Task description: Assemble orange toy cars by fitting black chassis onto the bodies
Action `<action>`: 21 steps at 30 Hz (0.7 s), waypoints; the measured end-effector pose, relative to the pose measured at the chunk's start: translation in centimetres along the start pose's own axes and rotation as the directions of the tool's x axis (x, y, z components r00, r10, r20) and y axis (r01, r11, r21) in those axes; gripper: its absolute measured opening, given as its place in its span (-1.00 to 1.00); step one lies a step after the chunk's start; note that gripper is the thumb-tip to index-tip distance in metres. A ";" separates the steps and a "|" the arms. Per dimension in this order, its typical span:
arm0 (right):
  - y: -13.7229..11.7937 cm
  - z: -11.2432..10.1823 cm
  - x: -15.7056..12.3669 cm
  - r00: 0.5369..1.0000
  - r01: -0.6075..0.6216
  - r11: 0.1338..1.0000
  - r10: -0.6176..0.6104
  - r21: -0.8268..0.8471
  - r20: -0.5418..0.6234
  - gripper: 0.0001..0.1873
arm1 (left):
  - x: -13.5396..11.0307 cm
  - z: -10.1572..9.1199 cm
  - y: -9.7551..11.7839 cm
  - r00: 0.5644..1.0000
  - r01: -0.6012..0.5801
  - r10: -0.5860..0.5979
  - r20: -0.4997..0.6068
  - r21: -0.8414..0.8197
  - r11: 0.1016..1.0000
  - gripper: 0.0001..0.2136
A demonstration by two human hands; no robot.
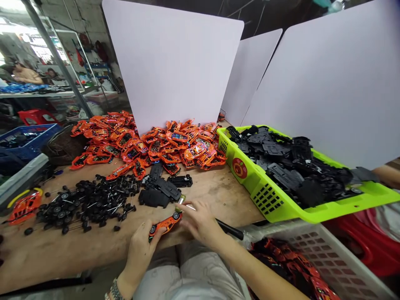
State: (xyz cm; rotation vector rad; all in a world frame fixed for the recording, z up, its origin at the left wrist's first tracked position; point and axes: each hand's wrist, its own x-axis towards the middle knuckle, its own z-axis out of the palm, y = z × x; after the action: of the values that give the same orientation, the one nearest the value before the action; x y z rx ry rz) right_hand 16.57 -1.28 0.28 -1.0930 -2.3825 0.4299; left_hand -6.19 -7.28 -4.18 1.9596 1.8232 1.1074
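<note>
My left hand grips an orange toy car with black wheels at the near edge of the wooden table. My right hand closes on a screwdriver with a black handle, its tip by the car's front end. A heap of black wheels on axles lies to the left. A few black chassis plates rest just beyond the hands. Behind them spreads a pile of orange car bodies.
A lime-green basket full of black chassis parts sits at right. A white crate with finished orange cars stands below it. White divider boards rise at the back. A blue crate sits far left; another person's forearm shows at right.
</note>
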 end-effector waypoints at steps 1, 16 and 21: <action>-1.0 0.2 0.7 0.997 0.069 0.997 -0.070 0.036 0.032 -0.41 | 0.0 0.1 0.0 1.000 0.005 -0.005 0.001 -0.013 1.000 -0.67; -2.2 5.0 2.0 0.969 -0.183 -0.147 0.141 0.972 0.203 -0.47 | 1.7 -0.3 4.1 0.981 -0.003 -0.023 -0.192 -0.131 0.991 -0.77; 0.2 1.9 1.9 0.973 -0.049 0.416 0.223 0.908 -0.050 -0.29 | 2.4 0.3 4.6 0.989 -0.087 0.079 -0.127 -0.060 0.994 -0.80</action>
State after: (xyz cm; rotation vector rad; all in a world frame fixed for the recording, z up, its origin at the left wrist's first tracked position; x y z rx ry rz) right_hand 14.62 0.12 -0.82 -0.7093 -1.4517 1.4284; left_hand -2.77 -5.78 -0.57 1.9854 1.7549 1.3261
